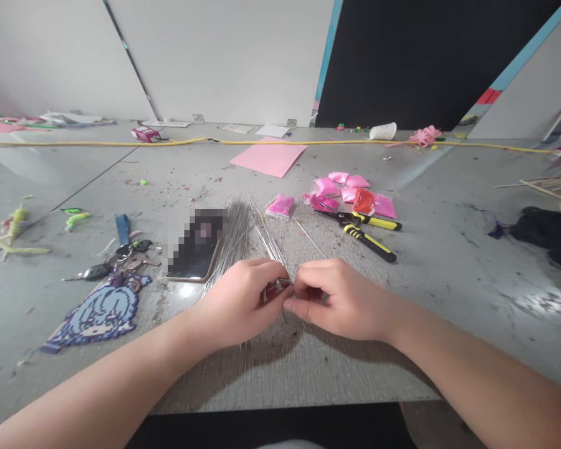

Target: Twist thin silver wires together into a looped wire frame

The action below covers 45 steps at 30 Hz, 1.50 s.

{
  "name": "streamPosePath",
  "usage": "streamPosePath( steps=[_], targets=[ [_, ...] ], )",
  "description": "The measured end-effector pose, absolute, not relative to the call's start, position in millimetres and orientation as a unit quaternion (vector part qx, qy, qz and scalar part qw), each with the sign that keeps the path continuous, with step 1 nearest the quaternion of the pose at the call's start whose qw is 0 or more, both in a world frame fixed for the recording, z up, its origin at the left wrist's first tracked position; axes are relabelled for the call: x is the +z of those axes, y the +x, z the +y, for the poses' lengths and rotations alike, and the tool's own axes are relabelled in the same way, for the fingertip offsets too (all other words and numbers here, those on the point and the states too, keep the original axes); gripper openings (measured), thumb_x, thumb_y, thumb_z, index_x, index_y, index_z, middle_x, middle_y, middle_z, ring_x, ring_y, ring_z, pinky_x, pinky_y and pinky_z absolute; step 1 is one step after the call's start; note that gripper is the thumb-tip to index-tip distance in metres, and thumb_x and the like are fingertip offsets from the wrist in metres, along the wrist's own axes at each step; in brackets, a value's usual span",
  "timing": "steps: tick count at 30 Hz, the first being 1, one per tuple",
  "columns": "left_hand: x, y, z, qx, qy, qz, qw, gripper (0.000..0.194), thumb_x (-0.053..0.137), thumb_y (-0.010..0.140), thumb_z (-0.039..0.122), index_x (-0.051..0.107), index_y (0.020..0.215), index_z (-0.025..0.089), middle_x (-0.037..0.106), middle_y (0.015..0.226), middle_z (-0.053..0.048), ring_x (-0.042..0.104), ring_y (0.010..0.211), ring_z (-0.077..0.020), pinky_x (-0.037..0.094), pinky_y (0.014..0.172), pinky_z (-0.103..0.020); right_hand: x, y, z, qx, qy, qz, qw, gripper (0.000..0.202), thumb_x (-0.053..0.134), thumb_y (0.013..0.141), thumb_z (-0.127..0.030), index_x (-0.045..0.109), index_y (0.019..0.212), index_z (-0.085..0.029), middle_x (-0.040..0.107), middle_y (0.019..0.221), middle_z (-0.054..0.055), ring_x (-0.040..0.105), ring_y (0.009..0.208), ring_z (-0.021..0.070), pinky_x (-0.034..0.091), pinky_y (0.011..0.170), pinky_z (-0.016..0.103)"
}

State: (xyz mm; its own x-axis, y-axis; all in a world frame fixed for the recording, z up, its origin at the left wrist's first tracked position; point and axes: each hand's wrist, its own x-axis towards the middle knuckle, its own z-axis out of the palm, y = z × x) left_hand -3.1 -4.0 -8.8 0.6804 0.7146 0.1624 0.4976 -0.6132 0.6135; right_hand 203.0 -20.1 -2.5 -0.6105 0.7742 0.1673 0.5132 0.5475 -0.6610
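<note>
Thin metal wires [238,227] lie in a loose sheaf on the tabletop [449,249], alongside the phone [191,273] and reaching toward the left hand [247,293], where a short glinting piece of wire [283,282] shows between thumb and forefinger. The left fingers appear pinched on that piece; the right hand [341,299] has its thumb and fingers curled just beside them, but the tips hide the contact, so I cannot tell whether they grasp the wire too. For work this fine, holding with the very fingertips, near the spot being worked, seems best: a short span between the two hands should keep such springy-looking stock from twisting away. Bracing the wrists on the surface would likely add steadiness, and the cut ends deserve care, since they may prick or snag on loose strands. Beyond the hands sits a pink packet [280,206]; to its right lie yellow-and-black pliers [358,236], while keys [131,262] rest left of the phone.
</note>
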Motion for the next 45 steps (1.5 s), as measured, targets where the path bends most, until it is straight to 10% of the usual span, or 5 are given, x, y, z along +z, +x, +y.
streamPosePath(
  steps=[45],
  targets=[
    [-10.9,-4.3,-5.6,0.180,0.885,0.339,0.262,0.009,0.054,0.079,0.010,0.050,0.074,0.017,0.050,0.069,0.002,0.043,0.060,-0.0107,0.032,0.056,-0.024,-2.2,202.6,-21.4,0.249,-0.388,-0.875,0.150,0.025,0.058,0.095,-0.034,0.058,0.077,-0.016,0.059,0.076,0.000,0.052,0.070,0.0123,0.036,0.063,0.026]
  ],
)
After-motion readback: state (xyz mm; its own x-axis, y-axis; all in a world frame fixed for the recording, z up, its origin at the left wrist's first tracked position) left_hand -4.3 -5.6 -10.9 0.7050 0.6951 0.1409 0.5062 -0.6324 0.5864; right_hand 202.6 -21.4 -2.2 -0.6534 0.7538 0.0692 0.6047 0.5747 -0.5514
